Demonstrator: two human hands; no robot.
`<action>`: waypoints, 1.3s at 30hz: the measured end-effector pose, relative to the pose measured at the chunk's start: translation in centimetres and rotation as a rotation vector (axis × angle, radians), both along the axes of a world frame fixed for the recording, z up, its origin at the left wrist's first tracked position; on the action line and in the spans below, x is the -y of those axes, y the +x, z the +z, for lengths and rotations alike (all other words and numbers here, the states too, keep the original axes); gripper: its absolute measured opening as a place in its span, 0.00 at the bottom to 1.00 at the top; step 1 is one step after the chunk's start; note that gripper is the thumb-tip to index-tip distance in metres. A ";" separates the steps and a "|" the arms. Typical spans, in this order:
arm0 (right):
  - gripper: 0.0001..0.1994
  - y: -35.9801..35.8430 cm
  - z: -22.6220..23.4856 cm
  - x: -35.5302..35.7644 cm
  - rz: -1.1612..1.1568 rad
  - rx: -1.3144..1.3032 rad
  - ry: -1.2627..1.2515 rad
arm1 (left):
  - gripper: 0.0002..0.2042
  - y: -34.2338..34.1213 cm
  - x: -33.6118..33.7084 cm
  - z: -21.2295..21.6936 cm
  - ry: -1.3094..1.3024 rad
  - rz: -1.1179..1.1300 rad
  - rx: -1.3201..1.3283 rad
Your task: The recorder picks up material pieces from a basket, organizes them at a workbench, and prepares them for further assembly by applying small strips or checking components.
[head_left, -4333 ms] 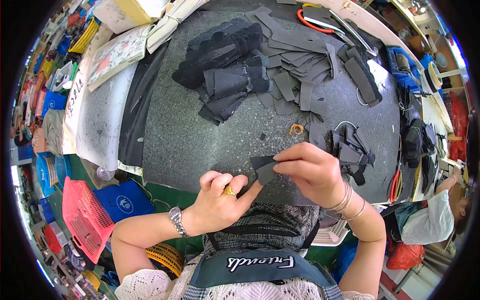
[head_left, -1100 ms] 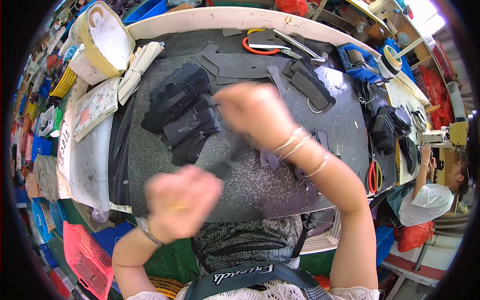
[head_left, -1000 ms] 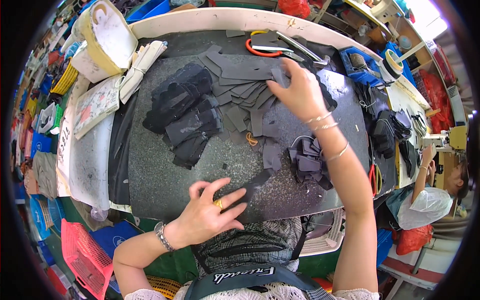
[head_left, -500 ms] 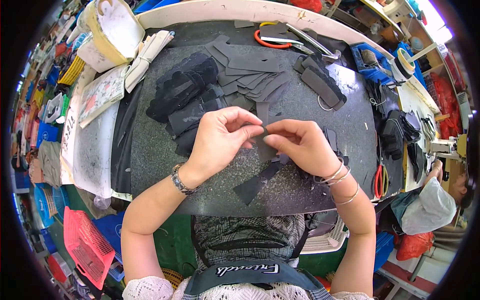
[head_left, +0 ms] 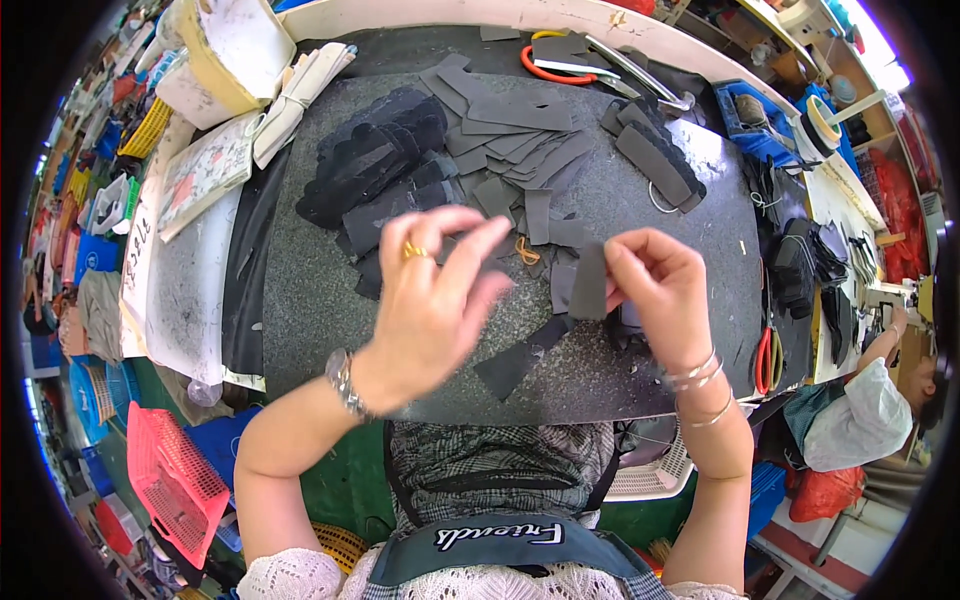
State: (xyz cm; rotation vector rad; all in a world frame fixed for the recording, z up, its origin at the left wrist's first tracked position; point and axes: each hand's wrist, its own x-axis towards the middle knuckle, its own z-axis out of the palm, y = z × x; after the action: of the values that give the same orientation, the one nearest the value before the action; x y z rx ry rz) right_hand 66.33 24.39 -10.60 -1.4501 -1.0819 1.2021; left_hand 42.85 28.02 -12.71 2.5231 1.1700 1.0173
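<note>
Two hands are working over a dark grey mat (head_left: 300, 300) on a crowded table.

The right hand (head_left: 655, 290) is pinching a small grey strip (head_left: 588, 280) and holding it up above the mat, just left of its fingers. The left hand (head_left: 430, 300) is hanging beside it with its fingers spread wide and holding nothing. A dark flat piece (head_left: 520, 355) is lying on the mat just under and between the hands. Past the hands, a pile of grey strips (head_left: 510, 130) and a heap of black pieces (head_left: 370, 170) are sitting on the mat. Orange scissors (head_left: 550, 62) are lying farther off, by the table's white edge (head_left: 450, 15). To the right of the right hand, more black parts (head_left: 800, 260) are lying near another person (head_left: 860, 410). Down to the left of the left hand, a pink basket (head_left: 170, 480) is sitting low by the floor.
</note>
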 end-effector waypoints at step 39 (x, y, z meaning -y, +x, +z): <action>0.19 -3.9 -0.8 -0.1 0.841 1.022 0.474 | 0.15 -3.7 11.1 -2.7 -0.113 -0.237 -0.285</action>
State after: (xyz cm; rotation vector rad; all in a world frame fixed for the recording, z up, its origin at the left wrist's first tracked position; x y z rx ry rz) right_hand 62.48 24.48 -11.37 -1.2171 -2.6502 0.5365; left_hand 39.19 16.94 -15.42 2.6951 0.9293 0.5339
